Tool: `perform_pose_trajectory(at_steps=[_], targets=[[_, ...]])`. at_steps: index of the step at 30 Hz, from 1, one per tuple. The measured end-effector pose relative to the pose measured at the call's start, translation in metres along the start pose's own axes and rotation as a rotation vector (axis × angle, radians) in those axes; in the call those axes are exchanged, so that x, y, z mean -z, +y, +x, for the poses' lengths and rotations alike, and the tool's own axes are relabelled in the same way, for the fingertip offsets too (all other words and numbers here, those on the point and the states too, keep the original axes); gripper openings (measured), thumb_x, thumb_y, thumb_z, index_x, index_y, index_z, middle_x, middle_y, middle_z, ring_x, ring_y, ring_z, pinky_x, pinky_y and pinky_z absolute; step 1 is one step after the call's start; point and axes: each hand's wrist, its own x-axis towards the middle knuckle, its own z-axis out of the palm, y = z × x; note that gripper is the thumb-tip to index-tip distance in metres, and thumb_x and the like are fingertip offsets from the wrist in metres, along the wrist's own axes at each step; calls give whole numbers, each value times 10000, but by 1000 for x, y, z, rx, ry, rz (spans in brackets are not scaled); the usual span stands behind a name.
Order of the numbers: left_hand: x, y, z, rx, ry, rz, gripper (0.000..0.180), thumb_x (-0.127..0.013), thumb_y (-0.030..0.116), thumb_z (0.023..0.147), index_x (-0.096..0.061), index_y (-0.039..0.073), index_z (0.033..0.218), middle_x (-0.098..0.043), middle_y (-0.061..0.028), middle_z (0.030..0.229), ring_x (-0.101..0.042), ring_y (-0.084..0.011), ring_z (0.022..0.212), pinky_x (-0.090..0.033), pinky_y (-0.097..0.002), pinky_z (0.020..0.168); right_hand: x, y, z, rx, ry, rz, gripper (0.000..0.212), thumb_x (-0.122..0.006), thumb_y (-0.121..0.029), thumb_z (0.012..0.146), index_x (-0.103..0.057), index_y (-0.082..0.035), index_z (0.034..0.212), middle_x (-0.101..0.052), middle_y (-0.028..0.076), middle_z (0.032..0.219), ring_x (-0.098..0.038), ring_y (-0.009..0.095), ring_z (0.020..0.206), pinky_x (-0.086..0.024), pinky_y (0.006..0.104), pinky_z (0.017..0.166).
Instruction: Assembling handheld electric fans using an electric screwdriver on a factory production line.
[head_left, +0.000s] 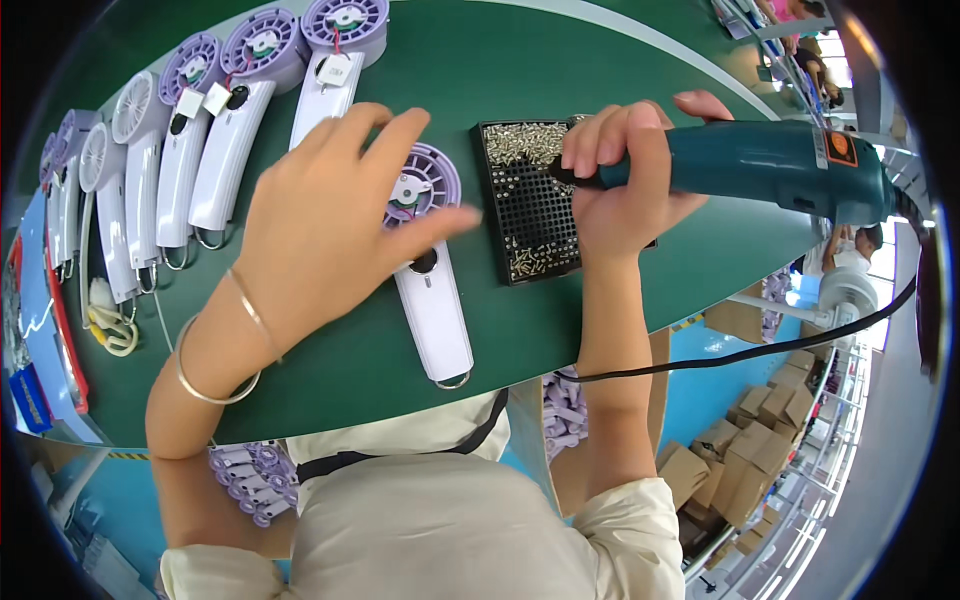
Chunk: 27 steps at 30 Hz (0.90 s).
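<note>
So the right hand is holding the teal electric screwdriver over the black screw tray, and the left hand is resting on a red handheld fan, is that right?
Not quite. In the head view, the handheld fan under the left hand is white and purple, not red. The rest holds: the right hand holds the teal electric screwdriver over the black screw tray.

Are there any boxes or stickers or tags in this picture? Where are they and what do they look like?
Cardboard boxes: a brown pile on the floor, lower right, below the table.
Round sticker: orange and dark, on the teal electric screwdriver in the right hand.
Tags: small white squares on the white and purple handheld fans in a row, upper left.
No screens or signs show clearly.
</note>
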Motion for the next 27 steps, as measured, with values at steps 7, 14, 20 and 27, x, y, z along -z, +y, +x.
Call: perform_pose_trajectory(at_steps=[7, 14, 20, 27], targets=[[-29, -17, -32, -42, 19, -631, 875, -786, 126, 694, -303, 18, 1415, -381, -193, 1403, -385, -374, 1289, -331, -424, 1086, -6, -1, -3, -28, 9, -36, 371, -488, 42, 863, -303, -68, 1165, -435, 78, 535, -402, 152, 386, -405, 306, 376], [-46, -17, -32, 48, 65, -803, 885, -764, 36, 680, -297, 37, 1432, -418, -173, 1408, -428, -296, 1296, -331, -391, 1092, -8, 1, -4, -22, -57, -69, 366, -479, 9, 877, -302, -95, 1180, -427, 74, 544, -408, 148, 406, -416, 309, 385], [-44, -20, -34, 101, 4, -826, 845, -758, 23, 688, -319, 36, 1409, -414, -157, 1420, -436, -288, 1292, -340, -377, 1094, -11, 3, -8, 7, -105, -178, 320, -466, -37, 885, -347, -116, 1172, -415, 67, 559, -400, 160, 405, -402, 318, 389], [-43, -17, -35, -44, 114, -704, 514, -794, 35, 657, -564, 63, 1117, -392, -179, 1386, -438, -359, 1214, -385, -409, 1024, -15, -15, -2, 5, -118, -88, 208, -419, -194, 940, -476, -153, 1135, -384, 15, 583, -363, 131, 440, -327, 292, 395]])
